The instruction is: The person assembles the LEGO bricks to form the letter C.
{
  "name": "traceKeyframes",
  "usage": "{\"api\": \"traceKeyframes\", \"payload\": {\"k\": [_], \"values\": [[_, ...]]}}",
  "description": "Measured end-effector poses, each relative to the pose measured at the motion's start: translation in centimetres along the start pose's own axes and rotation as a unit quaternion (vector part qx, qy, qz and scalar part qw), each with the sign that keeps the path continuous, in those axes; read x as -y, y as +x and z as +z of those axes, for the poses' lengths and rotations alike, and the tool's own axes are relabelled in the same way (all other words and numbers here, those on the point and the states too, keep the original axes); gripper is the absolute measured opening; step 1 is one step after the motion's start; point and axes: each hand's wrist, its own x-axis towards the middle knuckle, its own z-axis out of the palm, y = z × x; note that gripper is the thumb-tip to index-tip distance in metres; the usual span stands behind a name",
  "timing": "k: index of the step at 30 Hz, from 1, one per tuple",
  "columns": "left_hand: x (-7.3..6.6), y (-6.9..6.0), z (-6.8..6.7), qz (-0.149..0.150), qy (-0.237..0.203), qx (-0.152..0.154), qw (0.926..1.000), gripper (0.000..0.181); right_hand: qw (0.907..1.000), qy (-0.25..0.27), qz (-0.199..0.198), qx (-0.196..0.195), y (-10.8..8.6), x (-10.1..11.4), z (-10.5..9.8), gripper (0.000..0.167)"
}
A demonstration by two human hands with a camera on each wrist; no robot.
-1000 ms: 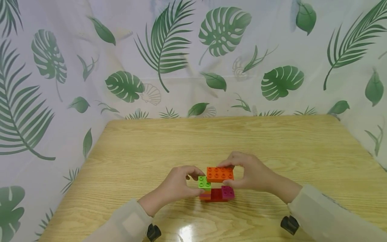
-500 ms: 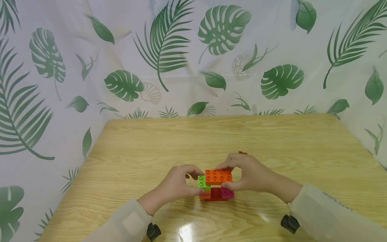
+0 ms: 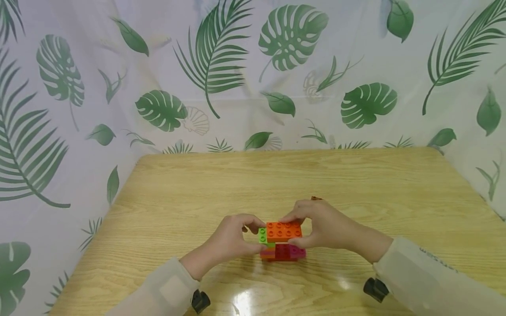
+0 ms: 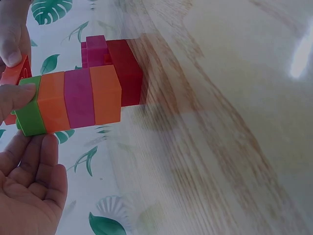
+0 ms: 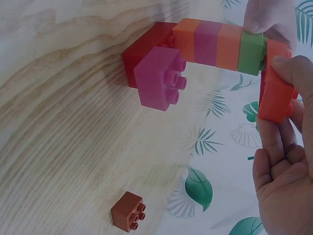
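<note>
My left hand [image 3: 231, 237] pinches the green brick [image 4: 32, 115] on top of a stack. Below the green come an orange, a magenta and another orange brick, standing on a long red brick [image 5: 142, 54]. On the red brick's other end sits a magenta brick [image 5: 159, 78], studs up. Between thumb and fingers my right hand [image 3: 328, 226] grips a long orange-red brick [image 3: 283, 232]. One end of it lies over the green brick, and the rest reaches out above the magenta one. A narrow gap with green studs shows between them in the right wrist view.
A small brown brick [image 5: 128, 210] lies on the wooden table [image 3: 178, 188] behind my right hand. A white cloth [image 3: 237, 87] with green leaf prints hangs behind and at the sides of the table.
My right hand has brought the orange-red brick slightly left and down, over the green brick. The brown brick has come into sight behind that hand. My left hand keeps its hold.
</note>
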Motion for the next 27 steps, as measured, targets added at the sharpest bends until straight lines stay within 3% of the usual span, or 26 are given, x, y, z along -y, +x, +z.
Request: {"api": "traceKeyframes", "payload": {"k": [8,13,18,27], "values": [[-0.1,0.2,-0.1,0.001,0.005,0.005,1.0,0.035,0.9997,-0.016,0.009,0.014,0.3,-0.2,-0.1,0.034],[-0.4,0.2,0.1,0.003,-0.018,-0.001,0.9998,0.049,0.9997,-0.011,0.015,0.018,0.4,-0.3,0.0,0.033],[-0.7,0.2,1.0,0.015,-0.083,-0.041,0.9956,0.051,0.9996,-0.016,0.017,0.017,0.3,-0.3,0.0,0.033],[-0.4,0.0,2.8,0.004,-0.182,-0.113,0.9766,0.04,0.9996,-0.015,0.017,0.016,0.3,-0.2,0.0,0.032]]}}
